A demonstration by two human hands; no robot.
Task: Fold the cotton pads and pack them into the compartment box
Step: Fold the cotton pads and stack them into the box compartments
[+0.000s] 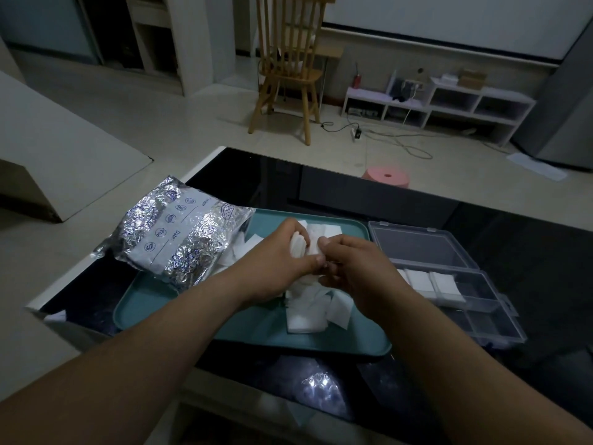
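Both hands, left hand [282,252] and right hand [356,264], pinch one cotton pad [308,244] between them above the tray [192,313].

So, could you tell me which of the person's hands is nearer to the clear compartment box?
The right hand. It works over the teal tray just beside the compartment box, while the left hand sits farther away, toward the foil bag.

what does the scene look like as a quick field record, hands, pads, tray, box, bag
left hand: pinching a cotton pad over the tray
right hand: pinching the same pad
tray: teal, holds loose pads
compartment box: clear, lid open, right of tray, folded pads in far compartments
foil bag: lies on the tray's left edge
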